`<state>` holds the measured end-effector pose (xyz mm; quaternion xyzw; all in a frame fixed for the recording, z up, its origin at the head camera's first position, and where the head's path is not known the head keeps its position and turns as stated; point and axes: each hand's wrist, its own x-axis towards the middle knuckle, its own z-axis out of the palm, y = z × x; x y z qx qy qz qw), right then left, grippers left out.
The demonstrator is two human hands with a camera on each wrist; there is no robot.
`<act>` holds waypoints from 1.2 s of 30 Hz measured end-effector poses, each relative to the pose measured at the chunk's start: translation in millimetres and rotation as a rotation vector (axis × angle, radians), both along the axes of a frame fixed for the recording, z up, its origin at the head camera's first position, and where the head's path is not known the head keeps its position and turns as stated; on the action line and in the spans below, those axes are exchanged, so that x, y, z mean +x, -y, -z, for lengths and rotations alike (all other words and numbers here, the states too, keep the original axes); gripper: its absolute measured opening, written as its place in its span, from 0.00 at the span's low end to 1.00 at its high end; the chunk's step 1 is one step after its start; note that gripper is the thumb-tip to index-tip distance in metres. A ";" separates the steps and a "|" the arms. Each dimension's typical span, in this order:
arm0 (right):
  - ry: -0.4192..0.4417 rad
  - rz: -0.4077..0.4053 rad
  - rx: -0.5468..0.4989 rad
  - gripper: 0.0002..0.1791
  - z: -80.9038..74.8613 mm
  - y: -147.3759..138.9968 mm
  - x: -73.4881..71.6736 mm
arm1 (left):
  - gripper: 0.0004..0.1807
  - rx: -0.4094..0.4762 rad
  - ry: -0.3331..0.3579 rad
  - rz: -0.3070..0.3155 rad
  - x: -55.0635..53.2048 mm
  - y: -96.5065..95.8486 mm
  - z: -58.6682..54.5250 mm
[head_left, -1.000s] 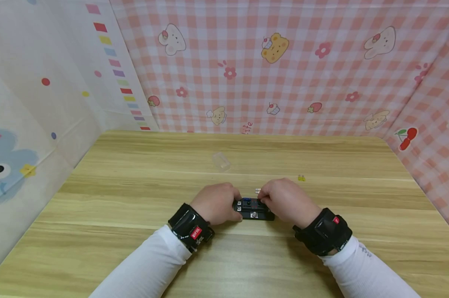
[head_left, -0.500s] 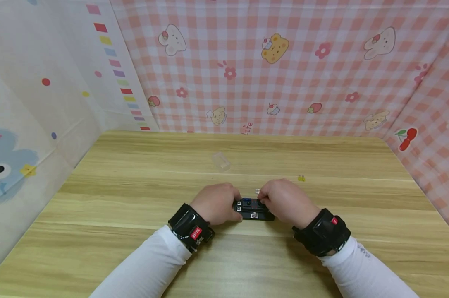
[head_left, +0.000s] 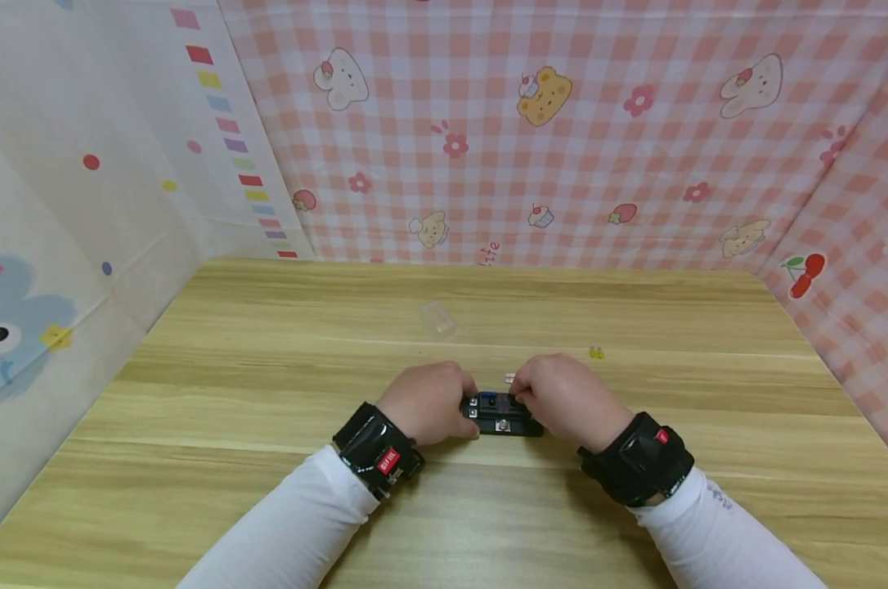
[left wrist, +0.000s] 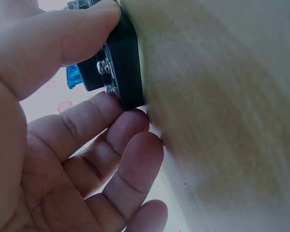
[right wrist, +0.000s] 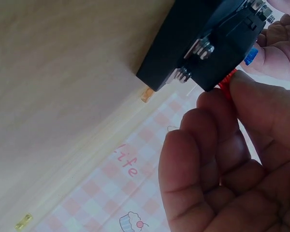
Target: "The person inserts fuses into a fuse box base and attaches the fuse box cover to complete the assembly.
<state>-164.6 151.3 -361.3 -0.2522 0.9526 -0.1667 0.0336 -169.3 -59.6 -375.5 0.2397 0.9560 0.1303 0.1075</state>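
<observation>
A black fuse block with metal screw terminals sits on the wooden table in the head view. My left hand grips its left end, the thumb along the near side and fingertips at the end and far side. A blue blade fuse stands in the block's top. Over the block's right part, my right hand pinches a red blade fuse between thumb and forefinger. That fuse is right at the block's top; its lower part is hidden by the fingers and block.
Behind the block lie small pale fuses, one showing orange in the right wrist view. Yellow fuses lie farther right. A clear plastic cover rests toward the back of the table. A checked cloth hangs behind.
Hardly anything differs: the right wrist has shifted very slightly to the left. Both hands stay at the fuse block, which has not visibly moved.
</observation>
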 end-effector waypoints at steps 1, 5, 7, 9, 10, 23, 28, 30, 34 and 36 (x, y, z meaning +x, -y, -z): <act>0.002 0.003 0.000 0.06 0.1 0.0 0.0 | 0.27 -0.001 0.000 -0.001 0.1 0.0 0.1; 0.002 0.005 -0.004 0.06 0.9 0.1 -0.2 | 0.27 0.001 0.003 -0.003 0.1 0.2 0.5; 0.007 0.007 -0.007 0.06 1.3 -0.1 -0.5 | 0.27 0.003 0.005 -0.004 -0.1 0.2 0.6; 0.018 0.010 -0.007 0.06 1.2 -0.4 -1.0 | 0.26 0.005 0.004 -0.003 -0.3 0.3 0.8; 0.021 0.010 -0.006 0.06 1.3 -0.8 -1.5 | 0.26 0.005 0.005 -0.003 -0.3 0.2 0.7; 0.074 -0.029 -0.033 0.07 0.4 -11.9 -10.0 | 0.28 -0.001 -0.004 0.003 0.2 0.0 0.2; 0.076 -0.013 -0.048 0.08 -1.2 -13.8 -12.5 | 0.28 -0.003 -0.002 0.000 0.4 -0.4 -0.1; 0.073 -0.008 -0.057 0.08 -2.0 -14.5 -13.3 | 0.28 -0.004 -0.002 -0.001 0.5 -0.6 -0.4; 0.049 -0.009 -0.070 0.08 -2.1 -16.2 -15.0 | 0.29 -0.005 -0.004 -0.003 0.9 -0.5 -0.7; 0.030 -0.017 -0.072 0.08 -2.1 -16.8 -16.1 | 0.29 -0.004 -0.005 -0.003 1.2 -0.4 -0.8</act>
